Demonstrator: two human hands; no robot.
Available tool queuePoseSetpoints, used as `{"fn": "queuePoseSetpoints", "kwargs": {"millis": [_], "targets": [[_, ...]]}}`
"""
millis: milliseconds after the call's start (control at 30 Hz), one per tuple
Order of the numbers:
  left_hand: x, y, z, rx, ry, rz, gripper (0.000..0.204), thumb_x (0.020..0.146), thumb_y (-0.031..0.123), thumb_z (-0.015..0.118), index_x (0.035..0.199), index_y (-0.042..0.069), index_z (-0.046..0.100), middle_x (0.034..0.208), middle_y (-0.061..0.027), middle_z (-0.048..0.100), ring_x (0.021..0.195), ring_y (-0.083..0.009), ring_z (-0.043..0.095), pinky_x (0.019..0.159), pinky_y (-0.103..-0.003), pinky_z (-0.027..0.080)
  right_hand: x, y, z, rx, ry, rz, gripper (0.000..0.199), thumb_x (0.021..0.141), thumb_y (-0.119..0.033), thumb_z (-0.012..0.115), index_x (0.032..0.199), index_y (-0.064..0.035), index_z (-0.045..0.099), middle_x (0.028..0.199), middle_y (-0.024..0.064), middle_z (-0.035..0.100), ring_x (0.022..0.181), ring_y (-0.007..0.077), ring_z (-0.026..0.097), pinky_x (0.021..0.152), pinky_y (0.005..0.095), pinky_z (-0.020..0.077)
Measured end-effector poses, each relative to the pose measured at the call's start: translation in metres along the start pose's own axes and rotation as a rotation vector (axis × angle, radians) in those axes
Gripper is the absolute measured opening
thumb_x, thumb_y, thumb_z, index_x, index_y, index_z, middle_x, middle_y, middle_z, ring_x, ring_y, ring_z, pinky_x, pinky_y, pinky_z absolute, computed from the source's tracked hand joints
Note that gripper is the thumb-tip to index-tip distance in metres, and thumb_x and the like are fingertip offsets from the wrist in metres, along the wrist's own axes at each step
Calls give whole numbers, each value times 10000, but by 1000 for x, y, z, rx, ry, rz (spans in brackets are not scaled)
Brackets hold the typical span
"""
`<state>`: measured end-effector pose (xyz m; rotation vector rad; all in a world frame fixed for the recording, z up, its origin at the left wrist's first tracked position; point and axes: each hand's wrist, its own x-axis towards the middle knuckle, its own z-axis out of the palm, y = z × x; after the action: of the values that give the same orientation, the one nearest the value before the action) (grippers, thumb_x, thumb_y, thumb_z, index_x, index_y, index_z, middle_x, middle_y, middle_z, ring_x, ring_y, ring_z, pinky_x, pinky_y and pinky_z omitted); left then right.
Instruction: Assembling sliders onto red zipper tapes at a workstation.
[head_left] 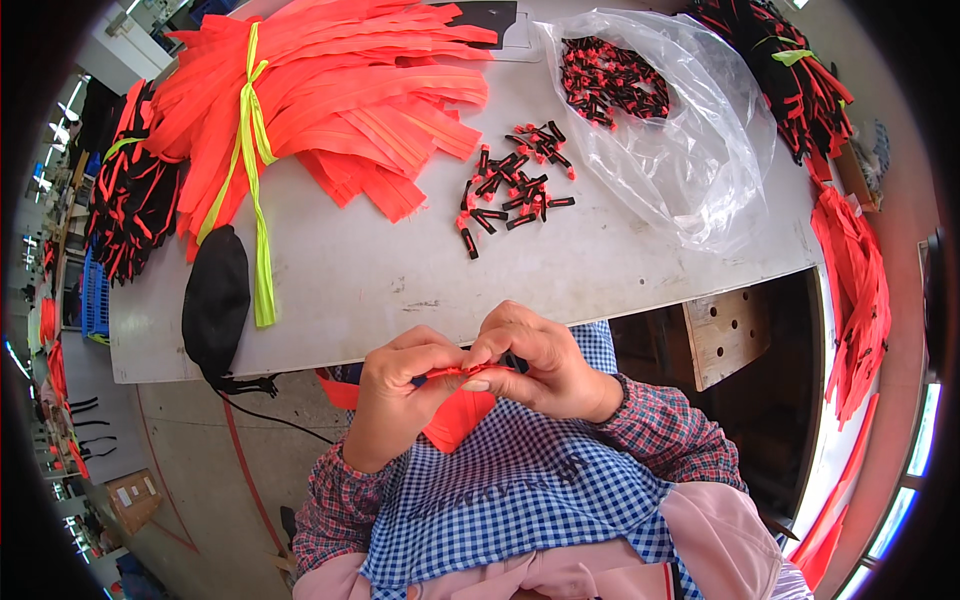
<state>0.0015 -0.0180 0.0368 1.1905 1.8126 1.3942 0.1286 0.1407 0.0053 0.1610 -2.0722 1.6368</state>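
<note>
Close to my body, just off the table's front edge, both hands meet on one red zipper strip [460, 424]. My left hand [400, 385] pinches its upper end between thumb and fingers, and the rest of the strip hangs below. Thumb and fingers of my right hand [535, 362] are closed on the same end. A little black shows by the right fingers, but whether it is a slider cannot be made out. Beyond my hands lies a loose pile of small zipper sliders [512, 185] with black and red pulls.
A large bundle of red zipper strips [350, 115] tied with a yellow ribbon [264, 285] covers the table's far left. A clear plastic bag [690, 190] of more sliders lies far right. A black pouch [217, 300] hangs over the left front edge. Black-and-red bundles [130, 200] flank the table.
</note>
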Motion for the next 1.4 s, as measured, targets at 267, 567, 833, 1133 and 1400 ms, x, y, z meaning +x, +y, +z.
{"fn": "queuePoseSetpoints", "kwargs": {"millis": [267,567,833,1133,1400], "targets": [[-3,4,0,73,12,2,204,752,-64,759,944,2,731,870,-99,680,778,-191,674,666,-286,527,4,-8,-4,-127,-46,-22,215,804,-118,799,957,-80,654,915,80,588,869,253,588,748,342,507],[-3,-1,4,-46,-34,-81,153,813,-18,740,961,-18,703,900,-78,674,831,-163,659,744,-273,517,-3,10,-3,-33,-72,3,229,816,-95,808,950,-65,624,894,78,606,832,220,606,704,333,505],[-4,-7,7,-131,31,102,175,842,60,739,1002,8,692,872,-134,683,812,-230,685,710,-323,527,4,-3,-2,118,1,131,183,810,-68,792,839,-54,612,770,49,587,679,169,542,601,308,417],[-7,11,2,-276,90,202,156,837,66,728,947,-30,674,816,-127,674,748,-213,662,674,-322,509,-5,5,-9,50,69,30,192,925,-178,661,1001,-20,584,929,90,591,824,186,568,745,298,457],[-11,16,-20,-400,-22,73,319,895,272,735,949,-37,676,772,-66,667,733,-108,617,667,-296,501,25,-42,25,257,150,226,211,996,-232,596,902,-44,578,774,9,532,620,72,449,553,226,343]]}}
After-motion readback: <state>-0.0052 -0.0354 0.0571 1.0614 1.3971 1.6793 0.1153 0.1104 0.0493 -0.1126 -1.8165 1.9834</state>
